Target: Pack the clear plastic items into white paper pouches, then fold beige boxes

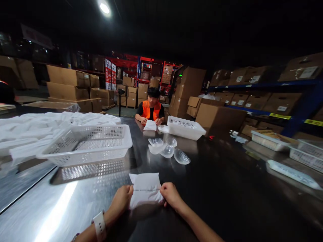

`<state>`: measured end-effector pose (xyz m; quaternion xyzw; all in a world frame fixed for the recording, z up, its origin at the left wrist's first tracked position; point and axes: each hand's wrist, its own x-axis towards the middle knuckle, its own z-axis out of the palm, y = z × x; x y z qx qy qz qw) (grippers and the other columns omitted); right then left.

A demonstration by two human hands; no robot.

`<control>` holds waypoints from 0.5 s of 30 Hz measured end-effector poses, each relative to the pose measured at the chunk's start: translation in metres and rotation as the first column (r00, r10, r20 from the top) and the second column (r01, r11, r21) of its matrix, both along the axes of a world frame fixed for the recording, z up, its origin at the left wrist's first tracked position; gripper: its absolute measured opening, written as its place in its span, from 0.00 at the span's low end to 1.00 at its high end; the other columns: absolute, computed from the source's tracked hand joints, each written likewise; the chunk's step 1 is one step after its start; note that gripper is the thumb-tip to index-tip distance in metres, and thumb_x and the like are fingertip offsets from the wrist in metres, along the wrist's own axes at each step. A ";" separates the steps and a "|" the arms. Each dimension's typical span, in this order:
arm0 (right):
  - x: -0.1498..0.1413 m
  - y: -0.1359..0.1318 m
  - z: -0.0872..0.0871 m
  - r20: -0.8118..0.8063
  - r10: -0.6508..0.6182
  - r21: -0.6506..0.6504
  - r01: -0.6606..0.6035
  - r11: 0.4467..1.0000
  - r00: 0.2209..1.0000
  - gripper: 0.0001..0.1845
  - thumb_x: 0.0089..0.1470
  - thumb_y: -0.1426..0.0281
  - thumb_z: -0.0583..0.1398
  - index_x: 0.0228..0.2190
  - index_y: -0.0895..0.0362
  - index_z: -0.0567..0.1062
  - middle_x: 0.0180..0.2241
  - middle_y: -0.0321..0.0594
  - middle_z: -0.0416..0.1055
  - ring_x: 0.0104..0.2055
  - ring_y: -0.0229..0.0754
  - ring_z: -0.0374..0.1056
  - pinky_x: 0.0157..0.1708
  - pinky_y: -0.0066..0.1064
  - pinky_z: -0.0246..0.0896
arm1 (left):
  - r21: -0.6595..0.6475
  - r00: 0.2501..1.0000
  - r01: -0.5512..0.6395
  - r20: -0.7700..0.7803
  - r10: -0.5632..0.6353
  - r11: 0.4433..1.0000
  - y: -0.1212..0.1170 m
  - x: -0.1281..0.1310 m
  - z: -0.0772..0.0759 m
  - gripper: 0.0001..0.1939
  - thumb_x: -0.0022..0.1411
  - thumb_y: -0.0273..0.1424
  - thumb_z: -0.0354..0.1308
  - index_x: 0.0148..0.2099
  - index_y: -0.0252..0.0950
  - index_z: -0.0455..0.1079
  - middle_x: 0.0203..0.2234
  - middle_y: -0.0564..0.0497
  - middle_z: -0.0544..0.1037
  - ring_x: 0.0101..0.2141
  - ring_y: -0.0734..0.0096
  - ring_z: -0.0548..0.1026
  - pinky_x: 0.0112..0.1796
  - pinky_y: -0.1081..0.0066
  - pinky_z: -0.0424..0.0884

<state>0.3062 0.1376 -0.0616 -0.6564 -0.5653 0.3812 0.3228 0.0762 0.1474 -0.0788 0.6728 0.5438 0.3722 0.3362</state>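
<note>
A white pouch [145, 190] with a thin dark printed line across it is held just above the dark metal table, tilted toward me. My left hand [124, 198] pinches its left edge, fingers closed. At the opposite edge my right hand [171, 195] grips it with curled fingers. Whatever fills the pouch is hidden; it looks slightly puffed. Beyond it lie several clear, curved plastic cups [167, 150], loosely grouped on the table.
A white perforated basket [101, 153] stands at left, beside a large heap of white pouches [27, 129]. Another white basket [185, 127] is at the far side, near a co-worker in an orange vest [145, 109] holding a white pouch. Baskets [271, 141] and a shelf with cartons line the right.
</note>
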 end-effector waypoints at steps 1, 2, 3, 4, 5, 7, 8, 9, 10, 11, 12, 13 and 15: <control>0.001 0.000 0.000 0.014 0.005 -0.004 -0.005 1.000 1.000 0.16 0.47 0.64 0.58 0.15 0.54 0.61 0.11 0.27 0.57 0.11 0.34 0.60 0.09 0.21 0.46 | 0.011 1.000 0.019 -0.018 -0.019 1.000 -0.001 -0.002 0.000 0.30 0.59 0.56 0.46 0.18 0.39 0.64 0.13 0.48 0.72 0.19 0.62 0.71 0.23 0.66 0.67; 0.001 0.000 0.000 0.027 0.011 -0.002 -0.011 1.000 1.000 0.15 0.48 0.64 0.57 0.15 0.54 0.61 0.11 0.27 0.58 0.11 0.34 0.61 0.09 0.20 0.46 | 0.024 0.999 0.028 -0.037 -0.027 0.999 -0.003 -0.006 0.002 0.27 0.61 0.51 0.47 0.19 0.39 0.67 0.13 0.48 0.73 0.18 0.62 0.72 0.24 0.66 0.68; 0.002 0.000 0.000 0.040 0.019 0.003 -0.020 1.000 0.999 0.15 0.49 0.65 0.56 0.15 0.54 0.61 0.12 0.27 0.59 0.11 0.34 0.61 0.09 0.20 0.46 | 0.041 0.998 0.023 -0.054 -0.021 0.999 -0.005 -0.010 0.005 0.23 0.62 0.47 0.48 0.23 0.38 0.70 0.14 0.48 0.74 0.19 0.60 0.74 0.25 0.66 0.70; 0.002 0.000 -0.001 0.055 0.029 0.010 -0.029 1.000 0.998 0.15 0.49 0.65 0.56 0.16 0.54 0.61 0.12 0.27 0.60 0.12 0.34 0.62 0.10 0.20 0.47 | 0.059 0.998 0.000 -0.063 0.004 0.998 -0.006 -0.015 0.009 0.21 0.63 0.43 0.48 0.29 0.36 0.74 0.17 0.47 0.76 0.22 0.58 0.76 0.27 0.64 0.72; 0.003 0.000 -0.002 0.073 0.038 0.021 -0.040 0.999 0.997 0.15 0.50 0.65 0.55 0.16 0.53 0.61 0.12 0.27 0.60 0.12 0.35 0.63 0.10 0.21 0.48 | 0.102 0.997 -0.033 -0.071 0.040 0.994 -0.008 -0.020 0.015 0.19 0.64 0.40 0.47 0.36 0.34 0.76 0.23 0.44 0.80 0.28 0.55 0.80 0.32 0.62 0.75; 0.005 -0.001 -0.003 0.126 0.053 0.058 -0.061 0.996 0.991 0.16 0.52 0.66 0.54 0.16 0.53 0.60 0.12 0.28 0.61 0.12 0.37 0.64 0.10 0.22 0.49 | 0.291 0.989 -0.030 -0.133 0.072 0.956 -0.012 -0.024 0.026 0.21 0.66 0.36 0.46 0.53 0.33 0.74 0.45 0.38 0.82 0.47 0.50 0.79 0.48 0.53 0.75; 0.005 -0.002 -0.004 0.165 0.054 0.092 -0.070 0.993 0.985 0.17 0.53 0.67 0.54 0.15 0.53 0.60 0.12 0.29 0.61 0.12 0.38 0.64 0.11 0.23 0.50 | 0.412 0.976 0.047 -0.212 0.046 0.910 -0.015 -0.023 0.031 0.21 0.68 0.35 0.47 0.58 0.36 0.71 0.55 0.39 0.77 0.56 0.50 0.75 0.56 0.49 0.69; 0.006 -0.003 -0.003 0.214 0.044 0.142 -0.075 0.987 0.976 0.18 0.53 0.68 0.55 0.15 0.53 0.60 0.12 0.31 0.62 0.13 0.40 0.66 0.12 0.24 0.53 | 0.517 0.948 0.163 -0.318 0.012 0.840 -0.019 -0.020 0.035 0.21 0.69 0.35 0.48 0.60 0.40 0.70 0.60 0.42 0.73 0.60 0.51 0.70 0.61 0.47 0.63; 0.006 -0.006 -0.001 0.268 0.021 0.206 -0.078 0.975 0.963 0.18 0.53 0.69 0.56 0.15 0.53 0.60 0.13 0.33 0.64 0.16 0.42 0.69 0.15 0.26 0.58 | 0.583 0.901 0.287 -0.433 -0.008 0.760 -0.023 -0.015 0.037 0.20 0.69 0.34 0.51 0.60 0.44 0.70 0.61 0.46 0.72 0.62 0.51 0.68 0.64 0.46 0.60; 0.005 -0.009 0.001 0.325 -0.013 0.282 -0.083 0.956 0.946 0.17 0.53 0.70 0.57 0.16 0.54 0.63 0.16 0.37 0.68 0.22 0.46 0.73 0.20 0.29 0.64 | 0.603 0.846 0.395 -0.533 -0.017 0.693 -0.027 -0.010 0.038 0.19 0.68 0.34 0.54 0.59 0.46 0.71 0.61 0.48 0.73 0.62 0.51 0.69 0.65 0.45 0.58; 0.005 -0.012 0.004 0.375 -0.052 0.358 -0.093 0.929 0.925 0.14 0.54 0.72 0.58 0.18 0.55 0.67 0.21 0.42 0.73 0.30 0.51 0.77 0.27 0.33 0.69 | 0.593 0.800 0.466 -0.600 -0.025 0.657 -0.030 -0.004 0.037 0.19 0.66 0.33 0.57 0.59 0.47 0.72 0.59 0.50 0.75 0.60 0.51 0.71 0.65 0.45 0.59; 0.003 -0.016 0.007 0.412 -0.087 0.424 -0.107 0.899 0.907 0.10 0.54 0.74 0.59 0.22 0.56 0.71 0.29 0.47 0.77 0.39 0.56 0.77 0.37 0.39 0.72 | 0.579 0.776 0.492 -0.630 -0.026 0.651 -0.033 0.002 0.036 0.20 0.65 0.31 0.58 0.58 0.46 0.73 0.58 0.50 0.76 0.59 0.51 0.72 0.65 0.46 0.60; -0.001 -0.020 0.008 0.507 -0.099 0.551 -0.233 0.801 0.856 0.09 0.57 0.77 0.57 0.37 0.57 0.78 0.46 0.52 0.78 0.56 0.60 0.70 0.53 0.50 0.67 | 0.550 0.783 0.477 -0.620 -0.047 0.685 -0.037 0.009 0.031 0.21 0.65 0.28 0.58 0.59 0.45 0.73 0.58 0.49 0.76 0.59 0.50 0.72 0.65 0.44 0.60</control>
